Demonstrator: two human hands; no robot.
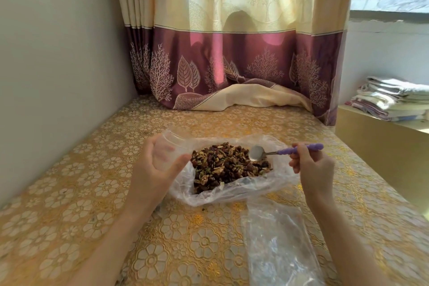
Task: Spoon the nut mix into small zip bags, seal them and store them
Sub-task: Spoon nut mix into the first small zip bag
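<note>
Fingers [160,153] of the left hand [153,169] were curled around a small clear zip bag [166,146], thumb on the near-right side and the other fingers behind the film, holding it upright with its mouth up; could not tell whether the mouth was open. Right hand [311,167] pinched the purple handle of a spoon [278,152] between thumb and forefingers, the remaining fingers folded in loosely. Spoon bowl pointed left from those fingertips, looked empty, and sat at the far-right edge of the nut mix [229,165]; could not tell whether it touched the nuts or hovered just over them. Nut mix lay heaped on an opened large plastic bag [232,195], between the two hands, just right of the left thumb and left of the right knuckles. Small bag's lower edge was just beside the left rim of the heap, no nuts visible inside it. More clear bags [276,239] lay flat nearer the person than the right hand, under the right forearm line, well apart from the left fingers. All of it rested on a table covered with a yellow floral cloth [92,181]. Beyond both hands hung a cream and purple curtain [232,53], its hem bunched on the tabletop. Folded linens [394,100] were stacked far right of the spoon hand.
</note>
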